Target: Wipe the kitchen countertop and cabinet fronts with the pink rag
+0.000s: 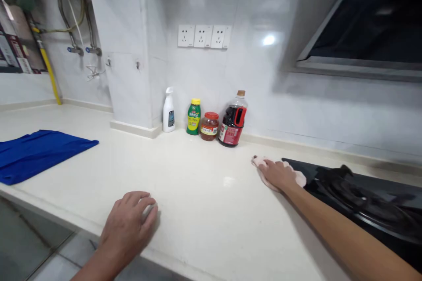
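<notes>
At lower left of the frame, the left hand (132, 219) rests on the desk (201, 210), fingers loosely curled around nothing visible, perhaps for balance. One blue cloth (42, 153) lies at far left. Right of centre, the right hand (278, 174) grips one bunched pale cloth (300, 178), seemingly pressing so it stays under the palm, at the edge of one black stove (359, 197). Farther back, likely kept clear of the hands, stand four containers: one spray bottle (169, 113), one green bottle (194, 118), one red-lidded jar (209, 126), one sauce bottle (232, 125).
</notes>
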Demonstrator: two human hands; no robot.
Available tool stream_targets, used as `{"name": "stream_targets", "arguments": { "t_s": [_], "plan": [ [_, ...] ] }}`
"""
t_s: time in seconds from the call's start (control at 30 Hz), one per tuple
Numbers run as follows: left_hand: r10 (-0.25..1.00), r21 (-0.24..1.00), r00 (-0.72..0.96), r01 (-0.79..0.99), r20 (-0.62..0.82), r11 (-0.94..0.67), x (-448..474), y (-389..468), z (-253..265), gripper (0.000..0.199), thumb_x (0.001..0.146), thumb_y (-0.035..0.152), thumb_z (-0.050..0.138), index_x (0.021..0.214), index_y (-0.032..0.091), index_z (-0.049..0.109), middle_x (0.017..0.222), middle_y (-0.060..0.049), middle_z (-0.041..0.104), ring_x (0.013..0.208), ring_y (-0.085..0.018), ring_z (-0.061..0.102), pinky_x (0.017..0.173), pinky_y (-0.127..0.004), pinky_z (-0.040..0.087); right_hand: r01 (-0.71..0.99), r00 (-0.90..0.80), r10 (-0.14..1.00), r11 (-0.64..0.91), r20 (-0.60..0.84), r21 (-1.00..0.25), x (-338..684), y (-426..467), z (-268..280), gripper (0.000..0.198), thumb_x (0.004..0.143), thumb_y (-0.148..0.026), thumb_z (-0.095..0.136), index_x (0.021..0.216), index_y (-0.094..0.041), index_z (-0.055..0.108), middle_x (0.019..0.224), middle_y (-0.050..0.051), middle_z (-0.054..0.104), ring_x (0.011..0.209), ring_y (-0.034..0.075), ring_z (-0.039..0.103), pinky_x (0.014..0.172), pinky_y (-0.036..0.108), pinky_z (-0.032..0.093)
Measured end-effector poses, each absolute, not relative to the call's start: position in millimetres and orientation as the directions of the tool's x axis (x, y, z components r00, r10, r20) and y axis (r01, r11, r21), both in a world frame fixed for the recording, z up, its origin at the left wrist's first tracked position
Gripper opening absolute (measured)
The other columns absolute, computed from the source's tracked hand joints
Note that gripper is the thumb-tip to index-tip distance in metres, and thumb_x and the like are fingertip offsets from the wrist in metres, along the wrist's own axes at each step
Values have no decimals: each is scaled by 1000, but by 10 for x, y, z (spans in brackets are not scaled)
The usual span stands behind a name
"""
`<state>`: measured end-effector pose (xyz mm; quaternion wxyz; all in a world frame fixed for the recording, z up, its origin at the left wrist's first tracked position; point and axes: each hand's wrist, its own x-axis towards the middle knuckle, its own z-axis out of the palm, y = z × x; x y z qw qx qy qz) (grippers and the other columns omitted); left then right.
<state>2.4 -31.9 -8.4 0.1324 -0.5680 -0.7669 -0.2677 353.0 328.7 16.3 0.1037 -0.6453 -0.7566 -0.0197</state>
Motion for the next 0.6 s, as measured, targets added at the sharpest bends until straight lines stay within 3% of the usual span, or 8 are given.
{"name": "stream_targets", "arguments": {
  "t_s": [0.13, 0.37, 0.5, 0.6],
  "plan": [
    [746, 256, -303, 949, 593, 183, 15, -328, -140, 24, 89, 40, 52, 97, 32, 72, 122, -8, 72, 118, -32, 62, 95, -52, 50, 978, -147, 978, 165, 146, -124, 2679, 3426, 172, 61, 101, -51, 20, 141, -21, 56, 142, 24, 50, 129, 46, 49, 99, 67, 35],
    [660, 196, -213, 975, 721, 102, 35, -368, -179, 18, 92, 31, 55, 103, 30, 69, 120, -10, 69, 116, -30, 62, 92, -50, 50, 878, -450, 887, 461, 106, -130, 1063, 3143, 204, 55, 103, -50, 25, 144, -25, 51, 151, 18, 42, 133, 41, 43, 104, 61, 34],
    [627, 203, -234, 971, 743, 123, 29, -381, -180, 18, 95, 27, 52, 104, 27, 67, 119, -11, 68, 118, -28, 61, 93, -49, 51, 760, -626, 773, 634, 105, -139, 314, 2723, 288, 55, 104, -46, 24, 147, -21, 47, 152, 19, 41, 136, 41, 40, 107, 62, 31],
    [610, 232, -266, 963, 746, 137, 28, -386, -198, 23, 97, 28, 50, 115, 25, 65, 127, -13, 65, 125, -29, 57, 99, -51, 50, 605, -779, 619, 784, 97, -139, -55, 2202, 324, 55, 104, -47, 28, 151, -25, 43, 159, 16, 34, 141, 40, 35, 111, 62, 29]
  ]
}}
